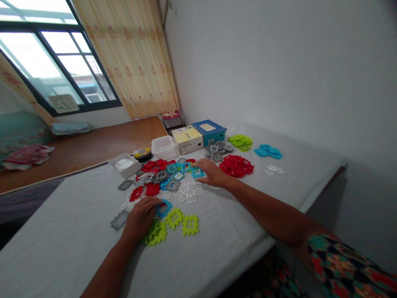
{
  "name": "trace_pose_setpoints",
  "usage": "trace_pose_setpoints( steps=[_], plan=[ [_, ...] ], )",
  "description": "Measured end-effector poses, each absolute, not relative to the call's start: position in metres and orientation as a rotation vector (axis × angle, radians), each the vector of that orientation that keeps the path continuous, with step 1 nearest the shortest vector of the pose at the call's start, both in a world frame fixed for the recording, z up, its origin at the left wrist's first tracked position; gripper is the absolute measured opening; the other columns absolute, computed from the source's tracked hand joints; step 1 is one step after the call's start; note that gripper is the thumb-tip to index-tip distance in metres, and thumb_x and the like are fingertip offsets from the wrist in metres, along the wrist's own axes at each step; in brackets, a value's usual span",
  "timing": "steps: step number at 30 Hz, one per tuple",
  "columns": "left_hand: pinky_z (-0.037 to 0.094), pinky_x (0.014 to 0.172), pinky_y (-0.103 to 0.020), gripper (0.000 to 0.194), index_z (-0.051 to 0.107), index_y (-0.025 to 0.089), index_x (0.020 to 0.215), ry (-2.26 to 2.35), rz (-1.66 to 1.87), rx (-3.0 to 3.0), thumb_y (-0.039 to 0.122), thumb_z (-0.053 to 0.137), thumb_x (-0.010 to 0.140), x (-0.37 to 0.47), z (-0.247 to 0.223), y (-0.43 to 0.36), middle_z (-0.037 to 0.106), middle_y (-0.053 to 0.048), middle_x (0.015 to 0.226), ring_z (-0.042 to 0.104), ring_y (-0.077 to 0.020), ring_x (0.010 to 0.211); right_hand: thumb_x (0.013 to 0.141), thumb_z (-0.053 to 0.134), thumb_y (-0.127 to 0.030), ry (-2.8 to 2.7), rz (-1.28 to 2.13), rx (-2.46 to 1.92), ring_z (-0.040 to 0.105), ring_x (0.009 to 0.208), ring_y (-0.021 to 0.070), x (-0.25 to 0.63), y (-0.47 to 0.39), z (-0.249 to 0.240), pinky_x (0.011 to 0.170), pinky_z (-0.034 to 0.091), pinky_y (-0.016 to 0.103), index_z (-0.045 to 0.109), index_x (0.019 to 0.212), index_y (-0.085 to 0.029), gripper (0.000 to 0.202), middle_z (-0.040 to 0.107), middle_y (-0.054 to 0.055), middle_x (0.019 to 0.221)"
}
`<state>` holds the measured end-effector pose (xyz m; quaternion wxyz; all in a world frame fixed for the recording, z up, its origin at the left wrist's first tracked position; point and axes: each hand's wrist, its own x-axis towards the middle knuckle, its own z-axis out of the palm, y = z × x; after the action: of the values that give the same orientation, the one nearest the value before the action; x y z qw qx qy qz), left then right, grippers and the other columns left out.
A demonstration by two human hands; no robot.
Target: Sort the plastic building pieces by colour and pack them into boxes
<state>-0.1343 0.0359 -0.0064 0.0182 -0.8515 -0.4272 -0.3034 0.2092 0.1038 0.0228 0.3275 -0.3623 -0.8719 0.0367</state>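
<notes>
Under left hand [141, 216], square blue tile [163, 208]

One head-worn camera looks forward and down, close over the table [77, 231].

Mixed tile heap [167, 176] mid-bench [62, 248]. Left hand [141, 215] on its near edge, right hand [212, 171] on its right edge. Sorted piles [240, 159] right of heap. Boxes [198, 136] in a row behind, toward wall. Three loose tiles [173, 225] nearest, beside left hand.
</notes>
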Motion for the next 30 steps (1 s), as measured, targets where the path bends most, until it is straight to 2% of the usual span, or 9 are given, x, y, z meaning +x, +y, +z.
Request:
trace_pose_setpoints(
  steps=[3, 6, 10, 14, 16, 18, 24, 27, 30],
  plan=[
    [0.056, 0.086, -0.036, 0.025, 0.073, 0.022, 0.095, -1.316, -0.947, -2.643, 0.026, 0.049, 0.088, -0.138, -0.008, 0.038, 0.074, -0.006, 0.098, 0.068, -0.0219, 0.092, 0.078, 0.072, -0.033, -2.082, -0.058, -1.048, 0.049, 0.118, 0.0274, 0.267, 0.112, 0.048, 0.103, 0.037, 0.045, 0.055, 0.129, -0.022, 0.055, 0.058, 0.011, 0.126],
    [0.056, 0.086, -0.036, 0.025, 0.073, 0.023, 0.095, -1.314, -0.948, -2.635, 0.026, 0.049, 0.088, -0.139, -0.009, 0.039, 0.073, -0.006, 0.098, 0.068, -0.0221, 0.092, 0.076, 0.071, -0.034, -1.865, -0.177, -1.397, 0.053, 0.112, 0.0284, 0.347, 0.124, 0.056, 0.1, 0.04, 0.045, 0.059, 0.123, -0.02, 0.05, 0.061, 0.012, 0.119],
    [0.055, 0.086, -0.035, 0.027, 0.073, 0.023, 0.094, -1.312, -0.92, -2.675, 0.02, 0.047, 0.086, -0.131, -0.006, 0.037, 0.073, -0.005, 0.097, 0.068, -0.0208, 0.092, 0.077, 0.066, -0.038, -1.534, -0.223, -1.961, 0.056, 0.104, 0.0288, 0.447, 0.126, 0.038, 0.09, 0.045, 0.044, 0.062, 0.116, -0.016, 0.045, 0.063, 0.014, 0.112],
    [0.055, 0.083, -0.034, 0.03, 0.073, 0.021, 0.092, -1.334, -0.924, -2.697, 0.014, 0.045, 0.084, -0.122, -0.001, 0.033, 0.073, -0.006, 0.095, 0.067, -0.0194, 0.09, 0.079, 0.065, -0.045, -1.461, -0.293, -2.137, 0.055, 0.105, 0.0316, 0.487, 0.129, 0.021, 0.084, 0.045, 0.043, 0.064, 0.114, -0.012, 0.048, 0.062, 0.021, 0.112],
    [0.055, 0.085, -0.034, 0.03, 0.073, 0.021, 0.093, -1.349, -0.939, -2.696, 0.012, 0.046, 0.083, -0.12, -0.001, 0.031, 0.072, -0.006, 0.095, 0.067, -0.0191, 0.09, 0.084, 0.06, -0.045, -1.503, -0.311, -2.125, 0.052, 0.111, 0.0342, 0.473, 0.137, 0.021, 0.086, 0.044, 0.046, 0.063, 0.117, -0.011, 0.048, 0.059, 0.024, 0.12],
    [0.054, 0.086, -0.035, 0.03, 0.072, 0.02, 0.093, -1.361, -0.952, -2.697, 0.01, 0.046, 0.082, -0.12, -0.001, 0.03, 0.072, -0.006, 0.096, 0.066, -0.0192, 0.091, 0.087, 0.056, -0.041, -1.648, -0.303, -1.999, 0.051, 0.116, 0.034, 0.435, 0.145, 0.025, 0.091, 0.042, 0.048, 0.062, 0.12, -0.014, 0.043, 0.059, 0.021, 0.126],
    [0.053, 0.086, -0.035, 0.031, 0.072, 0.02, 0.092, -1.385, -0.958, -2.696, 0.006, 0.048, 0.08, -0.122, -0.006, 0.029, 0.072, -0.006, 0.098, 0.065, -0.0199, 0.093, 0.09, 0.056, -0.03, -2.417, -0.013, -1.159, 0.054, 0.117, 0.0256, 0.256, 0.128, 0.027, 0.101, 0.041, 0.044, 0.062, 0.122, -0.02, 0.034, 0.062, 0.012, 0.126],
    [0.053, 0.085, -0.035, 0.027, 0.072, 0.021, 0.093, -1.38, -0.994, -2.666, 0.009, 0.05, 0.084, -0.126, -0.006, 0.029, 0.072, -0.007, 0.098, 0.066, -0.0198, 0.093, 0.089, 0.058, -0.026, -2.669, 0.096, -1.126, 0.052, 0.121, 0.0273, 0.198, 0.112, 0.024, 0.098, 0.044, 0.043, 0.06, 0.126, -0.019, 0.038, 0.06, 0.013, 0.13],
    [0.053, 0.085, -0.036, 0.024, 0.072, 0.02, 0.094, -1.387, -1.031, -2.654, 0.011, 0.052, 0.085, -0.127, -0.006, 0.028, 0.072, -0.007, 0.098, 0.066, -0.0204, 0.093, 0.085, 0.06, -0.019, -2.791, 0.146, -1.248, 0.057, 0.115, 0.0283, 0.177, 0.109, 0.023, 0.097, 0.044, 0.04, 0.065, 0.117, -0.015, 0.033, 0.065, 0.016, 0.122]
  ],
)
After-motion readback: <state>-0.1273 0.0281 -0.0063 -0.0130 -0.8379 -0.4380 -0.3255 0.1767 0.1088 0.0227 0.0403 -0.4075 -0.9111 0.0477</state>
